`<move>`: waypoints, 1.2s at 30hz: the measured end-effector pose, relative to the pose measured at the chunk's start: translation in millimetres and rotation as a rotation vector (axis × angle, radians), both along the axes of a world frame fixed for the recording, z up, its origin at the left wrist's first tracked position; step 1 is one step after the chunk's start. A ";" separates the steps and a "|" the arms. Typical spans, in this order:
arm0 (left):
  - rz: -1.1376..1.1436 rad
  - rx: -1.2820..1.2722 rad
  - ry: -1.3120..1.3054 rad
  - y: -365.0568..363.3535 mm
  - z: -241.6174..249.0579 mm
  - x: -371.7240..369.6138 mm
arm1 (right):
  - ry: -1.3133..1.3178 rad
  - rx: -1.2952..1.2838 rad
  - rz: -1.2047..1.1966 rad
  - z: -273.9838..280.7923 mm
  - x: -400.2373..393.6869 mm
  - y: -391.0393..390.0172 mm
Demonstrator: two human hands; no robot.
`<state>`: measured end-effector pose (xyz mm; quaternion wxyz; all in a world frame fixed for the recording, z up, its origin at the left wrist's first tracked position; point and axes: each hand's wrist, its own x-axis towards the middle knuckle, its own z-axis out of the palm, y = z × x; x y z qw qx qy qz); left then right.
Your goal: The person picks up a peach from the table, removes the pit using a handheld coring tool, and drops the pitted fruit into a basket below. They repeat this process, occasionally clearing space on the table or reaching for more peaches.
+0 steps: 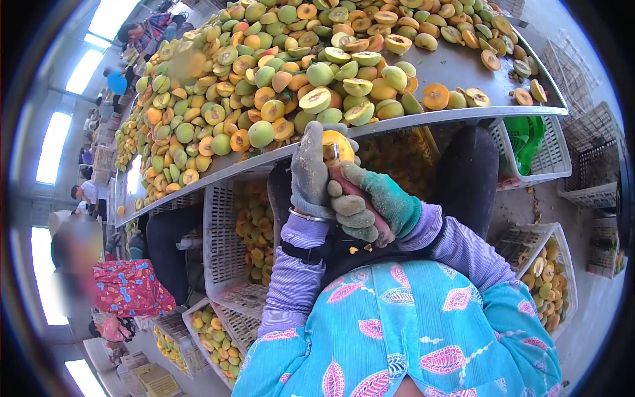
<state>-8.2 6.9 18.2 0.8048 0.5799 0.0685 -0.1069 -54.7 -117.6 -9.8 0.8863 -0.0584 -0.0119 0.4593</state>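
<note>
**Gripping a cut fruit at the table edge**

Holding a halved fruit, round with an orange cut face, the left hand in a grey knitted glove wraps its fingers around it near the middle of the frame, just under the metal table rim. The right hand, in a worn green-grey glove, clenches a reddish handle; its metal tip touches the fruit. Striped purple sleeves run down to a blue leaf-print garment. Across the upper frame the smooth steel table carries a heap of green-skinned halves with yellow and orange flesh. White lattice plastic crates sit below, some holding fruit. People stand at the left edge.
</note>
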 end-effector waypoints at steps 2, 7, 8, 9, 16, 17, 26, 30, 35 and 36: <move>0.147 -0.237 0.046 7.7 -16.9 -0.1 | -0.138 -0.008 -0.006 9.9 -8.3 -14.2; 0.030 0.081 -0.134 36.0 -6.2 -24.1 | -0.965 -1.512 -0.728 -59.2 -9.7 -33.3; 0.036 0.018 -0.102 33.0 -7.4 -26.6 | -0.955 -1.530 -0.739 -46.8 -13.3 -32.8; 0.042 -0.045 -0.059 28.7 -10.6 -31.0 | -1.054 -1.621 -0.793 -34.0 -18.8 -27.7; 0.094 0.254 -0.221 11.8 -22.2 -40.5 | -1.272 -1.864 -0.885 -35.4 -18.1 -7.0; 0.103 0.286 -0.259 11.2 -22.3 -41.2 | -1.307 -1.936 -0.856 -35.6 -18.9 -5.6; 0.002 1.803 -0.280 160.0 -0.8 -50.9 | -0.849 -1.935 -0.480 -47.3 -5.7 -42.1; 0.166 1.475 -0.321 129.4 7.6 29.6 | -0.881 -1.825 -0.435 -34.5 -9.3 -34.8; -0.403 1.865 -0.530 132.7 -10.3 125.6 | -0.753 -1.659 -0.531 -27.4 -12.6 -31.0; -0.408 1.867 -0.543 135.6 -6.2 122.9 | -0.683 -1.616 -0.574 -26.8 -9.5 -31.6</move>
